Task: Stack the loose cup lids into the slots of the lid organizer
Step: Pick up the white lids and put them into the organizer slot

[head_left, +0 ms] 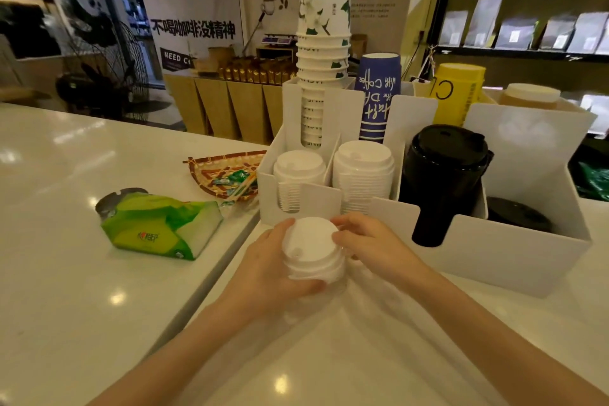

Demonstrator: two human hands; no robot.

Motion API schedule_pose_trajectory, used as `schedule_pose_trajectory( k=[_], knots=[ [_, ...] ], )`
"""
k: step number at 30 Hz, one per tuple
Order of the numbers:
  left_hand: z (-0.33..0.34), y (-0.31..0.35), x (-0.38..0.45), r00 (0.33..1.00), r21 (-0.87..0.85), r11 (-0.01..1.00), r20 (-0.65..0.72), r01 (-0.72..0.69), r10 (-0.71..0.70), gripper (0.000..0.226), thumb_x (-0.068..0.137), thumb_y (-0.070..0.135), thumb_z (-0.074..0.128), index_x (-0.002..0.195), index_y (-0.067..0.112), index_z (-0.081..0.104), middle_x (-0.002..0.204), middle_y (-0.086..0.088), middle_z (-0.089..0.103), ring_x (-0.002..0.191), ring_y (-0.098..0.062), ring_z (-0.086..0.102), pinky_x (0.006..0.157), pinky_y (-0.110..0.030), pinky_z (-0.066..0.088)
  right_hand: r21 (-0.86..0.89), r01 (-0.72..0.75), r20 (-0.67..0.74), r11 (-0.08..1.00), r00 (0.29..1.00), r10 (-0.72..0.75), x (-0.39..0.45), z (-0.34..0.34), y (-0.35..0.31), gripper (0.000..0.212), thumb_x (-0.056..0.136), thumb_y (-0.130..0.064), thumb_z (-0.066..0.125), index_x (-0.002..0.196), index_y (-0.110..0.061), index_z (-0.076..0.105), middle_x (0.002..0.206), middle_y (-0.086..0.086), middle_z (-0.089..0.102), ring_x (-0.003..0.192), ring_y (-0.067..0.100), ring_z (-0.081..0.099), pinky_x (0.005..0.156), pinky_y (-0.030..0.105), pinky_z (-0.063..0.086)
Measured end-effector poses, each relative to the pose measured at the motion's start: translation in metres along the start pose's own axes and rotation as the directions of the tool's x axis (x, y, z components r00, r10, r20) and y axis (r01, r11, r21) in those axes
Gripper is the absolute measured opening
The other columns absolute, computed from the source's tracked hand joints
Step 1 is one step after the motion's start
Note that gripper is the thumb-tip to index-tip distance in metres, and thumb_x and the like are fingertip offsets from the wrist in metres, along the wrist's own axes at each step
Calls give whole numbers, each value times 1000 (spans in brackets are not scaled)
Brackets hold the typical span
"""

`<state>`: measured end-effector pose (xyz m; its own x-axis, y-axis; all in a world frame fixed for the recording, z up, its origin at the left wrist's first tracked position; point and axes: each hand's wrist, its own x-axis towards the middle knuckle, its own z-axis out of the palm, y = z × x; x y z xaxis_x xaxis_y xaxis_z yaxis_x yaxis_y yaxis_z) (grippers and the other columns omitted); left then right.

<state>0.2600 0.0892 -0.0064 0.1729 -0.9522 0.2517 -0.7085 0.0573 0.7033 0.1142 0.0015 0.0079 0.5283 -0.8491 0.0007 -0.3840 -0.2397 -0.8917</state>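
A short stack of white cup lids [311, 249] is held just above the counter, in front of the white lid organizer [487, 250]. My left hand [270, 267] cups the stack from the left and below. My right hand [365, 239] grips its right side with fingertips on the top lid. In the organizer's front slots stand a stack of small white lids [298, 171], a stack of larger white lids [362, 168], a tall stack of black lids [443, 171] and a low stack of black lids [517, 214].
Paper cup stacks [324, 43] stand in the organizer's rear slots. A green tissue pack [158, 224] and a woven basket of candies [227, 175] lie on the white counter [66, 241] to the left. A seam runs between two counter sections.
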Motion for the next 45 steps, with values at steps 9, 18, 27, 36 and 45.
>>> schedule_pose_trajectory(
  k=[9, 18, 27, 36, 45],
  knots=[
    [-54, 19, 45, 974, 17, 993, -196, -114, 115, 95, 55, 39, 80, 135, 28, 30, 134, 3, 47, 110, -6, 39, 99, -34, 40, -88, 236, -127, 968, 961, -246, 31, -25, -72, 33, 82, -26, 55, 115, -21, 56, 110, 2, 65, 100, 17, 59, 83, 35, 52],
    [-55, 1, 118, 967, 86, 989, -211, -123, 139, 74, 60, 38, 77, 124, 22, 42, 134, -3, 41, 121, -17, 38, 98, -31, 35, -350, 271, -108, 897, 939, -326, 95, -34, -89, 35, 89, -18, 45, 124, -13, 45, 115, 7, 55, 99, 20, 52, 72, 23, 44],
    [-38, -18, 124, 964, 205, 971, -210, -120, 163, 68, 66, 48, 70, 125, 23, 46, 135, -3, 45, 124, -18, 35, 95, -24, 21, -633, 223, -18, 741, 953, -302, 115, -34, -70, 33, 90, -18, 38, 121, -13, 48, 123, 14, 58, 110, 30, 52, 96, 46, 43],
    [-44, -24, 126, 979, 350, 928, -106, -126, 172, 69, 72, 47, 64, 132, 22, 40, 148, -4, 31, 137, -22, 18, 112, -42, 16, -851, 182, 23, 493, 950, -312, 112, -28, -68, 33, 92, -19, 31, 120, -13, 49, 124, 17, 55, 117, 33, 45, 98, 46, 34],
    [-67, -5, 140, 983, 405, 900, 151, -159, 106, 42, 89, 27, 38, 128, 15, 45, 144, -3, 39, 135, -20, 24, 111, -40, 20, -855, 242, 99, 458, 944, -315, 99, -40, -76, 33, 91, -23, 38, 121, -20, 51, 130, 6, 54, 122, 24, 40, 102, 43, 33]
  ],
)
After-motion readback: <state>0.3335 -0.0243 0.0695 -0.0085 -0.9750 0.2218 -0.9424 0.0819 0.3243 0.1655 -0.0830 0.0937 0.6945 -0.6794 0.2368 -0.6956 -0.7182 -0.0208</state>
